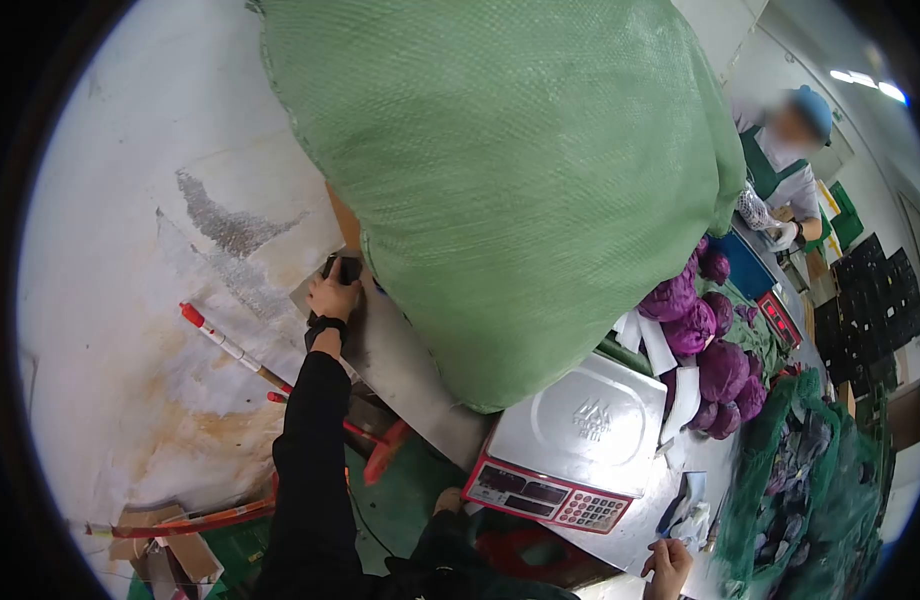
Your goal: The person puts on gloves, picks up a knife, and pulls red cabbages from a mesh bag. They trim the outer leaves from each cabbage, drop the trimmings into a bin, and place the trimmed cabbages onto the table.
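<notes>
My left hand [335, 296], with a black band at the wrist, reaches to the far left end of the metal table [390, 345]. Its fingers rest on a small dark object [350, 268] that I cannot make out. Right beside it bulges a huge green woven sack [520, 190]. My right hand [667, 566] is low at the table's near edge, fingers curled, close to some crumpled white and blue wrapping [692, 515]; whether it holds anything is hidden. Between the hands sits a red and silver weighing scale [580, 430].
Purple cabbages [722, 370] lie right of the scale, near green net bags [790, 490]. A co-worker [785, 170] in a blue cap stands behind, beside a second scale [779, 318]. A red and white pole [230, 345] leans at the left wall. Black crates [870, 310] stand far right.
</notes>
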`<state>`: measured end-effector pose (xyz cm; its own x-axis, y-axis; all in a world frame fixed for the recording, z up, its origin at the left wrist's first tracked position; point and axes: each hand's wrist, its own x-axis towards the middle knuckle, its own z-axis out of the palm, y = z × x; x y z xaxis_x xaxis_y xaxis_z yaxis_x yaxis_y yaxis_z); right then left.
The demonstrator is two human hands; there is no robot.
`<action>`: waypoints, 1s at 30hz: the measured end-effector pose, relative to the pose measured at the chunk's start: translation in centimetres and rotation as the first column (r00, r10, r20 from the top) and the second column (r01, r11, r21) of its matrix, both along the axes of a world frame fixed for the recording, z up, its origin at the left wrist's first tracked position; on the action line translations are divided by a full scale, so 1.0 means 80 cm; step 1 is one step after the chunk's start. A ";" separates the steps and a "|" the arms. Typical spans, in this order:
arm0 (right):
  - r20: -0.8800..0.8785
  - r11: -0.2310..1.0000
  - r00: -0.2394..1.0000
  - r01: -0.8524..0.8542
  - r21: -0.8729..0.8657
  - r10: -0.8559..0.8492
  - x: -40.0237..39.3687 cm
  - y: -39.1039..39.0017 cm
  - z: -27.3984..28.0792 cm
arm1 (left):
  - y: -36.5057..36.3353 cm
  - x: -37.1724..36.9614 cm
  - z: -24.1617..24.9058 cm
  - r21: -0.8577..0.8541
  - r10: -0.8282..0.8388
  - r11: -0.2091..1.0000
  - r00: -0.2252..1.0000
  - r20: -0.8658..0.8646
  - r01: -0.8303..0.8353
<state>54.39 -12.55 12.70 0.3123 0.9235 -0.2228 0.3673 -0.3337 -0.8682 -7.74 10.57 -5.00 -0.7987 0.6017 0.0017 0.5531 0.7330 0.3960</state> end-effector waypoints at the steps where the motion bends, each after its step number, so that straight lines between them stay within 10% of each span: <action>1: -0.007 1.000 1.000 0.005 -0.020 -0.005 -0.002 0.001 0.001 | 0.004 -0.001 -0.001 -0.016 0.021 1.000 1.000 -0.010 -0.021; 9: -0.056 0.995 0.995 0.078 -0.065 -0.082 0.002 0.006 -0.026 | 0.018 -0.050 -0.064 0.035 -0.036 0.999 0.992 -0.117 0.040; 12: -0.045 0.988 0.991 0.119 -0.096 -0.124 0.001 0.006 -0.027 | 0.014 -0.119 -0.142 -0.255 -0.323 0.941 0.821 -0.471 0.224; 30: 0.087 0.812 0.809 0.584 -0.002 -0.581 0.160 -0.020 -0.116 | -0.008 -0.147 -0.130 -0.345 -0.340 0.910 0.890 -0.305 0.230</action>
